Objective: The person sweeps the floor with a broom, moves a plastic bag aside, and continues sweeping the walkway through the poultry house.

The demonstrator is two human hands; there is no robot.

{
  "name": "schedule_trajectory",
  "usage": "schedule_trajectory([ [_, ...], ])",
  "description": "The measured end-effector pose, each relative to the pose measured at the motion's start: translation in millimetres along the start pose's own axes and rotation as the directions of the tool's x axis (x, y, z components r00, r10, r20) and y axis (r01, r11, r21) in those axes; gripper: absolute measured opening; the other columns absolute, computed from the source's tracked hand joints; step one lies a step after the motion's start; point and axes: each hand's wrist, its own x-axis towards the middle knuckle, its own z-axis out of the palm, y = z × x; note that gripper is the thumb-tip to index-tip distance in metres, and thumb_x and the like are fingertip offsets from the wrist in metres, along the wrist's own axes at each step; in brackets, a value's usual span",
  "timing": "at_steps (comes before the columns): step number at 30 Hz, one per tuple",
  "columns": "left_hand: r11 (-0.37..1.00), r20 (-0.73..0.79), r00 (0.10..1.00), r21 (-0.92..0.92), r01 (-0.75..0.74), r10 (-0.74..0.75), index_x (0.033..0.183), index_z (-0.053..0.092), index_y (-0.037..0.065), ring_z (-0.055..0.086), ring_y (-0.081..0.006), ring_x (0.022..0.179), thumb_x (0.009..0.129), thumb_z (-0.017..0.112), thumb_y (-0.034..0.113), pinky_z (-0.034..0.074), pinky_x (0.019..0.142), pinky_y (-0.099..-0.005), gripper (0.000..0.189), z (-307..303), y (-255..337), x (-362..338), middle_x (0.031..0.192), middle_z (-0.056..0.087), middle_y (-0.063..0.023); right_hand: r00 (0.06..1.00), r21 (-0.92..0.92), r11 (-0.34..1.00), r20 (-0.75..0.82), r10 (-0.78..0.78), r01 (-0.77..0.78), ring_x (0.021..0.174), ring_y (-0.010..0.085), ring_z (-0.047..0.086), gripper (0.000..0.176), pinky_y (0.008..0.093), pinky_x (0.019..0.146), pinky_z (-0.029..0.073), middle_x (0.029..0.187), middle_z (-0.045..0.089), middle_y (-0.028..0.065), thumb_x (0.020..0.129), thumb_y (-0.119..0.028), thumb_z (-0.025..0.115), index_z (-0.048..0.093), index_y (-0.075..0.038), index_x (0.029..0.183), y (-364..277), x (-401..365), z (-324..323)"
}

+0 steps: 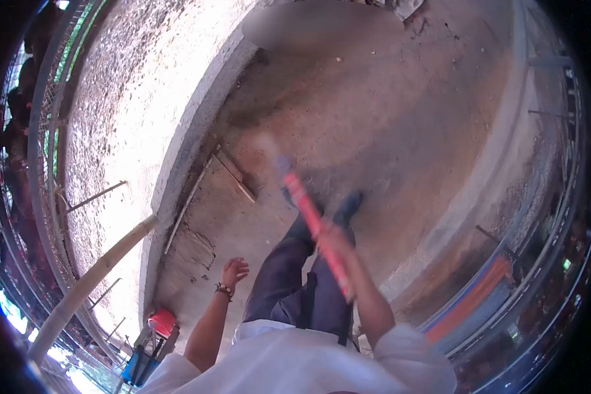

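Note:
My right hand (335, 241) is wrapped round a red striped stick-like tool (299, 196), held slanting in front of my legs. The tool's far end is purple and pale, smeared by motion, and its exact form cannot be made out. My left hand (234, 272) hangs in the air to the left of my thigh, fingers somewhat spread, with nothing in it and a bracelet at the wrist. Below lies the brown, dusty floor (400, 138), with my dark shoes on it.
A low concrete wall (182, 128) curves along the left, with thin wooden sticks (235, 176) beside it. A long pole (95, 282) leans at the lower left, near a red and blue object (163, 322). An orange and blue item (471, 299) lies at the right.

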Motion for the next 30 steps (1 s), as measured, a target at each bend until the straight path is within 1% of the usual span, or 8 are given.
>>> schedule_trajectory([
  [3, 0.988, -0.032, 0.994, -0.109, -0.110, 0.107, 0.107, 0.054, 0.011, 0.061, -0.0170, 0.077, 0.085, 0.051, 0.032, 0.049, 0.070, -0.0324, 0.031, -8, 21, -18, 0.091, 0.062, -0.0070, 0.923, 0.313, 0.925, -0.376, -0.086, 0.214, 0.044, 0.0151, 0.051, 0.029, 0.0290, 0.037, 0.041, 0.057, 0.051, 0.0035, 0.083, -0.032, 0.058, 0.054, -0.005, 0.093, -35, 48, -101],
  [9, 0.978, -0.144, 0.979, -0.172, 0.119, -0.145, 0.108, 0.054, 0.009, 0.060, -0.0183, 0.081, 0.085, 0.051, 0.031, 0.049, 0.071, -0.0327, 0.032, -59, -41, -22, 0.095, 0.061, -0.0086, 0.524, 0.244, 0.804, -0.846, -0.096, 0.542, 0.043, 0.0109, 0.046, 0.026, 0.0269, 0.036, 0.039, 0.060, 0.048, -0.0002, 0.084, -0.024, 0.056, 0.046, -0.010, 0.103, -134, 27, -154],
  [11, 0.973, -0.153, 0.976, -0.195, 0.127, -0.158, 0.109, 0.054, 0.009, 0.059, -0.0189, 0.081, 0.085, 0.051, 0.032, 0.049, 0.071, -0.0332, 0.033, -57, -55, -32, 0.096, 0.061, -0.0089, 0.715, 0.487, 0.730, -0.699, -0.002, 0.479, 0.042, 0.0089, 0.045, 0.022, 0.0248, 0.035, 0.039, 0.059, 0.047, -0.0007, 0.082, -0.019, 0.058, 0.046, -0.010, 0.099, -135, -13, -129],
  [15, 0.974, -0.141, 0.970, -0.137, 0.181, -0.200, 0.109, 0.054, 0.010, 0.058, -0.0193, 0.082, 0.083, 0.051, 0.032, 0.049, 0.072, -0.0340, 0.034, -19, -40, -47, 0.097, 0.061, -0.0091, 0.970, 0.360, 0.927, -0.242, -0.015, 0.105, 0.041, 0.0076, 0.045, 0.033, 0.0218, 0.036, 0.041, 0.061, 0.049, 0.0005, 0.078, -0.008, 0.060, 0.049, -0.011, 0.108, -149, -86, -30],
  [19, 0.990, -0.147, 0.979, -0.031, 0.140, -0.143, 0.108, 0.054, 0.010, 0.058, -0.0191, 0.081, 0.082, 0.051, 0.030, 0.048, 0.071, -0.0336, 0.033, 13, -3, -39, 0.094, 0.061, -0.0088, 0.886, 0.264, 0.954, 0.464, 0.007, -0.145, 0.045, 0.0063, 0.046, 0.066, 0.0209, 0.039, 0.041, 0.065, 0.051, -0.0003, 0.080, -0.007, 0.060, 0.030, -0.019, 0.138, -112, -40, 24],
  [23, 0.993, -0.146, 0.988, -0.117, 0.034, -0.051, 0.107, 0.054, 0.011, 0.058, -0.0193, 0.080, 0.083, 0.052, 0.034, 0.048, 0.070, -0.0340, 0.034, 16, 22, -16, 0.093, 0.060, -0.0089, 0.989, 0.034, 0.999, 0.144, 0.027, -0.032, 0.047, 0.0092, 0.049, 0.029, 0.0250, 0.042, 0.044, 0.064, 0.053, -0.0001, 0.081, -0.013, 0.060, 0.055, -0.007, 0.109, -107, 39, -96],
  [25, 0.990, -0.149, 0.989, -0.143, -0.019, -0.003, 0.107, 0.053, 0.011, 0.059, -0.0197, 0.080, 0.084, 0.052, 0.035, 0.049, 0.070, -0.0345, 0.034, 25, 35, -18, 0.094, 0.060, -0.0090, 0.988, 0.336, 0.940, -0.153, -0.008, 0.060, 0.048, 0.0087, 0.047, 0.016, 0.0242, 0.042, 0.042, 0.064, 0.052, -0.0014, 0.085, -0.023, 0.053, 0.056, -0.009, 0.090, -140, 38, -208],
  [30, 0.982, -0.218, 0.961, 0.042, 0.183, -0.170, 0.107, 0.052, 0.011, 0.058, -0.0208, 0.080, 0.083, 0.053, 0.035, 0.048, 0.070, -0.0359, 0.034, 65, 77, -28, 0.095, 0.059, -0.0092, 0.742, 0.281, 0.911, -0.669, -0.040, 0.302, 0.048, 0.0104, 0.047, 0.023, 0.0245, 0.043, 0.041, 0.062, 0.048, -0.0018, 0.090, -0.029, 0.046, 0.052, -0.008, 0.098, -221, 58, -406],
])
